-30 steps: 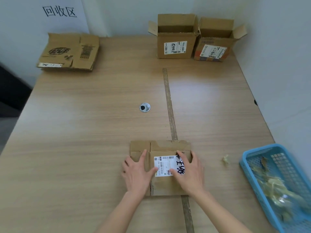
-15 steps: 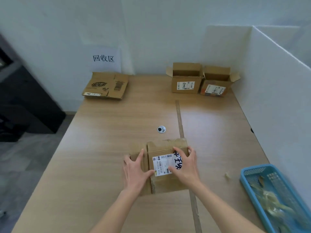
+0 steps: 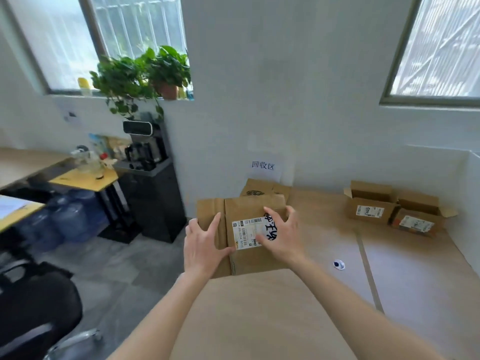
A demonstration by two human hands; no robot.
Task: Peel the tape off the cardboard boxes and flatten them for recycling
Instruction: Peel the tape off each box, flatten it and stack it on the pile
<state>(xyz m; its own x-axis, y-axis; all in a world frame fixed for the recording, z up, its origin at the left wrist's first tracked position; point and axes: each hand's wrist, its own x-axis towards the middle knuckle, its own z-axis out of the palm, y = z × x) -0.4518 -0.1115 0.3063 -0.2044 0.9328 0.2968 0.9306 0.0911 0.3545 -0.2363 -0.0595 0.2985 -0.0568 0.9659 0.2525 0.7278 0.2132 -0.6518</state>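
A flattened brown cardboard box (image 3: 249, 261) with a white shipping label is held up off the wooden table (image 3: 285, 315), over its left edge. My left hand (image 3: 204, 244) grips its left side, thumb on top. My right hand (image 3: 281, 236) holds the right part, fingers spread across the label. Behind it another flattened box (image 3: 262, 190) lies at the table's far left under a paper sign with Chinese characters (image 3: 262, 165). Two open boxes (image 3: 370, 205) (image 3: 418, 219) stand at the far right.
A white partition (image 3: 465, 211) borders the table's right side. A cable grommet (image 3: 338, 264) sits in the tabletop. Left of the table are a dark cabinet with a dispenser (image 3: 150, 193), water jugs (image 3: 70, 219), a black chair (image 3: 36, 302) and potted plants (image 3: 145, 71) on the sill.
Both hands have lifted the flattened box off the table and carried it left and away toward the far-left stack. My view has swung up and left; the blue basket is out of view.
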